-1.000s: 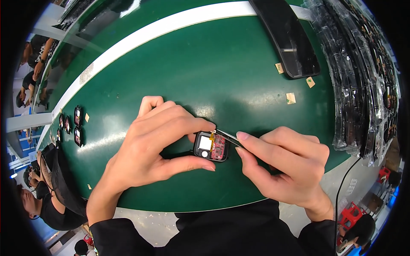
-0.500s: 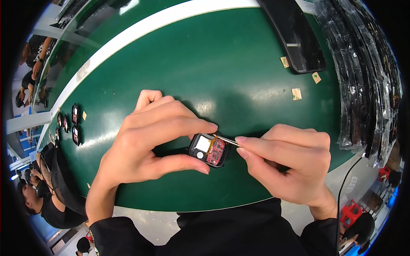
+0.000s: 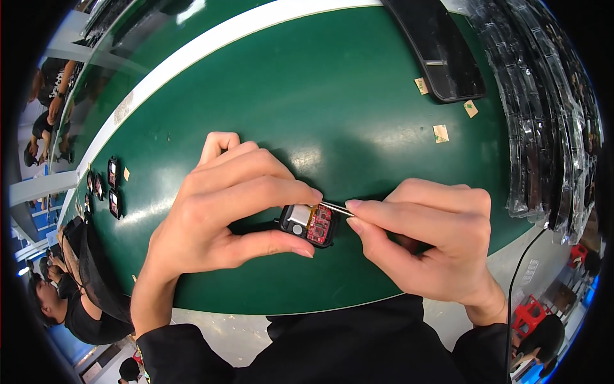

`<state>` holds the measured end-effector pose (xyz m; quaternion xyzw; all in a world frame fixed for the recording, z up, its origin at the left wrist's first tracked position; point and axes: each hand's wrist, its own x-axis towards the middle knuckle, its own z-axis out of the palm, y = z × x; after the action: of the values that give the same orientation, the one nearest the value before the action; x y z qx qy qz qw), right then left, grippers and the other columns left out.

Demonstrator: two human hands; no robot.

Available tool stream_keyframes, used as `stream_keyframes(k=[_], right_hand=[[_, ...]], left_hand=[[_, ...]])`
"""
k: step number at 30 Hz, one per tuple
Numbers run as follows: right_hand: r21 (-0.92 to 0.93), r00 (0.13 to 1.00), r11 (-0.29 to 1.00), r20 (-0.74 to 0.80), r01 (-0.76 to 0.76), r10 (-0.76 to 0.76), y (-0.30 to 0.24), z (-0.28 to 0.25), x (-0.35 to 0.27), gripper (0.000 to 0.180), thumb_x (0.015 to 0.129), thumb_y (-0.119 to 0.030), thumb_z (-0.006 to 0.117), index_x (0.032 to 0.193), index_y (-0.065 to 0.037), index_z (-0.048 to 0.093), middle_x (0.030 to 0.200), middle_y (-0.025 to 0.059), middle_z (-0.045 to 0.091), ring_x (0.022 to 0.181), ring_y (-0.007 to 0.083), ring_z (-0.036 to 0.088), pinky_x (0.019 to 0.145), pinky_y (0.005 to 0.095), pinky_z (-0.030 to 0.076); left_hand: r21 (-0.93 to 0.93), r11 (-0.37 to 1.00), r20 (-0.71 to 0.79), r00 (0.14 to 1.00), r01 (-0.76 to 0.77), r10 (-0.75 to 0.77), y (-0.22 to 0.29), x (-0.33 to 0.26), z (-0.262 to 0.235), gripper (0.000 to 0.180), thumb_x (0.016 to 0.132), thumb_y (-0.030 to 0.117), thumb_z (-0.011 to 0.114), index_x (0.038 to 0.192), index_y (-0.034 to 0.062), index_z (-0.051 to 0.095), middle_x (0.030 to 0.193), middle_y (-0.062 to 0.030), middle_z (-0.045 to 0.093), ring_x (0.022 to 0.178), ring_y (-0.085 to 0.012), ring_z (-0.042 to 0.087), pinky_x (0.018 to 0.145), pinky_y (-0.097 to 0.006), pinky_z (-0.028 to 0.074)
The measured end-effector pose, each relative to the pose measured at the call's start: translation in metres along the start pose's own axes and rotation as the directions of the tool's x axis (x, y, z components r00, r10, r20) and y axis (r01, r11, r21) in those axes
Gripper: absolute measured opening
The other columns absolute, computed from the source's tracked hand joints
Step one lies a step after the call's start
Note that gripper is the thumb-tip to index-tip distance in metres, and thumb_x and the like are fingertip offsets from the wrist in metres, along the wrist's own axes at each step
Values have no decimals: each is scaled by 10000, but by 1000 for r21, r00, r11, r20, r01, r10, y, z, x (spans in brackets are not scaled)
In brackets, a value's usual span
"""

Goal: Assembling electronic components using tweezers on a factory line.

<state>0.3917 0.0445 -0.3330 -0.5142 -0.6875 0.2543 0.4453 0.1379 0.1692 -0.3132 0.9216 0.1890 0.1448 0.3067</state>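
Observation:
Between the thumb and fingers of my left hand point(image 3: 233, 208) sits a small black device housing point(image 3: 307, 225). Its inside faces up, showing a silvery battery-like block, a small round silver part and a red circuit board point(image 3: 321, 224). My right hand point(image 3: 428, 237) pinches slim metal tweezers point(image 3: 335, 208) between thumb and forefinger. The tips of the tweezers reach the housing's upper edge, close to my left index fingertip; what they touch there is too small to make out.
Several similar open housings point(image 3: 114, 203) lie at the left of the green table point(image 3: 256, 96). A dark tray-like object point(image 3: 451, 70) is at the far right, near small beige stickers point(image 3: 441, 133). Stacked clear plastic trays point(image 3: 537, 128) line the right edge. A person point(image 3: 86, 307) sits at the left.
My right hand and the tweezers have shifted slightly left and up. The housing has tilted a little in my left hand, which stays nearly in place.

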Motion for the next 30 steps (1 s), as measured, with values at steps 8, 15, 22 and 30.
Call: stream_keyframes(k=[8, 15, 22, 30], right_hand=[[2, 998, 999, -7, 54, -54, 2, 3, -3, 164, 809, 73, 853, 956, 17, 809, 717, 51, 604, 515, 193, 560, 466, 334, 426], [51, 999, 998, -20, 45, -44, -1, 0, -4, 209, 812, 70, 862, 1010, 4, 842, 697, 41, 651, 496, 139, 552, 451, 297, 396], [86, 972, 996, -229, -28, 47, -1, -11, -2, 217, 863, 33, 878, 1076, -5, 870, 684, 24, 678, 488, 54, 529, 447, 253, 366], [158, 942, 987, -333, 15, 39, 5, 0, -11, 221, 888, 26, 848, 1109, 30, 839, 771, 64, 697, 506, 112, 567, 465, 290, 431]], left_hand=[[-8, 1000, -19, 1000, 7, -7, 2, -1, 3, 589, 708, 511, 961, 1083, 72, 846, 921, -27, 773, 792, -203, 624, 868, -394, 371], [-10, 1000, -15, 1000, 14, -14, 3, -3, -2, 576, 690, 455, 1005, 1091, 74, 842, 932, -20, 771, 805, -201, 642, 871, -387, 382], [42, 999, -24, 1000, -16, 17, 10, 10, 0, 524, 738, 308, 1027, 1157, 86, 805, 900, 1, 711, 786, -181, 629, 853, -369, 373], [166, 977, -166, 973, -132, 160, 25, 33, -7, 558, 639, 317, 1066, 1094, 86, 842, 824, 15, 735, 693, -157, 627, 794, -360, 414]])
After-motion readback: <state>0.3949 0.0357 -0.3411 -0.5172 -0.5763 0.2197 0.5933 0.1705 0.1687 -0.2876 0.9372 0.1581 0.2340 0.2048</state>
